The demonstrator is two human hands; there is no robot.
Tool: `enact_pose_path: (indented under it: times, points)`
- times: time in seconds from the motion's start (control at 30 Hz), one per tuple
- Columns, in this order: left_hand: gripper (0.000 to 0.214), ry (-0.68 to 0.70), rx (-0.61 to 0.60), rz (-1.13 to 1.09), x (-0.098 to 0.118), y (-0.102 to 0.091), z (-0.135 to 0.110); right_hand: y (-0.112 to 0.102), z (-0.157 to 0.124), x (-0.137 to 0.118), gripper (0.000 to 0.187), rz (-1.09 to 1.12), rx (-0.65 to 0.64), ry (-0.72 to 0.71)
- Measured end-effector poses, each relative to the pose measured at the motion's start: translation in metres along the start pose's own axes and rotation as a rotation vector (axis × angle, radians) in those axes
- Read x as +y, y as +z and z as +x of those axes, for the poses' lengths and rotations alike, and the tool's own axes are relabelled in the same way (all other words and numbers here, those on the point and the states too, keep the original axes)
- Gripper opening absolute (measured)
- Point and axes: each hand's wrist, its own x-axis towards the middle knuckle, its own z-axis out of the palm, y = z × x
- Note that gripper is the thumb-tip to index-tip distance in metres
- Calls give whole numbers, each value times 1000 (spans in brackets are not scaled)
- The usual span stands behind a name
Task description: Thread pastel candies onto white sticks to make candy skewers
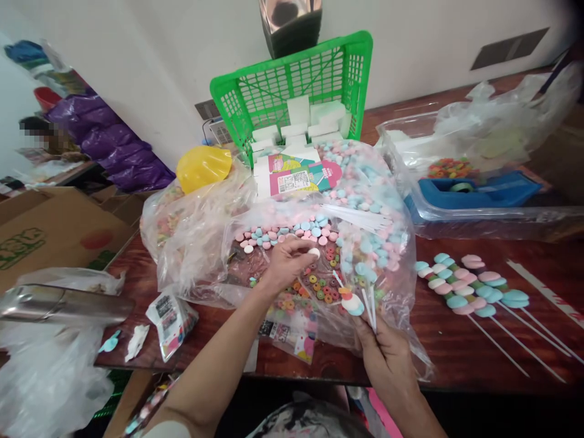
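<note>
1. Head view: the left hand (286, 263) pinches a white candy (314, 252) between its fingertips, inside the open candy bag (205, 243).
2. Head view: the right hand (387, 356), at five o'clock of the bag, is closed around thin sticks (370, 307). One stick carries a few candies (351, 302).
3. Head view: three finished skewers (469, 286) lie on the surface (456, 356) at three o'clock of the bag. The held stick looks barely begun.

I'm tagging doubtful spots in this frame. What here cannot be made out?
All in the head view:
Left hand: its fingers hide part of the white candy it pinches.
Right hand: the fingers cover the lower ends of the sticks it holds.
Box: print too small to read.
Dark object above the crate: cut off by the top edge.
</note>
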Motion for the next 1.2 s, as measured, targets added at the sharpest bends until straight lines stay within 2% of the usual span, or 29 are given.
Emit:
enact_pose_path:
  times: [0.07, 0.17, 0.37, 0.53, 0.6, 0.7, 0.77, 0.83, 0.9, 1.0, 1.2]
  points:
    - [19, -133, 7, -375, 9, -3, -17, 0, 0, -5, 27, -30, -42, -18]
    - [21, -240, 15, -596, 18, -5, -41, 1, 0, -14, 30, -62, -72, -51]
    - [21, -286, 63, -668, 22, -9, -71, 2, -4, -22, 28, -95, -130, -53]
    - [18, -325, 105, -762, 18, 0, -84, 9, -7, -21, 33, -47, -121, 18]
    - [21, -304, 149, -741, 13, 3, -88, 10, -6, -18, 34, 43, -39, 102]
    - [29, -244, 167, -588, 8, 2, -91, 2, -1, -12, 37, 182, 141, 209]
    - [28, -239, 152, -523, 8, -1, -92, -5, 0, -11, 34, 195, 173, 218]
    - [26, -248, 172, -548, 10, -2, -92, -8, -1, -15, 27, 118, 91, 163]
    - [26, -255, 210, -600, 13, -1, -91, -6, -6, -22, 24, 5, -67, 62]
    - [22, -248, 215, -600, 17, 4, -92, 3, -12, -29, 30, -95, -249, -53]
    - [23, -149, 226, -530, 20, 10, -101, 5, -10, -26, 35, -152, -244, -35]
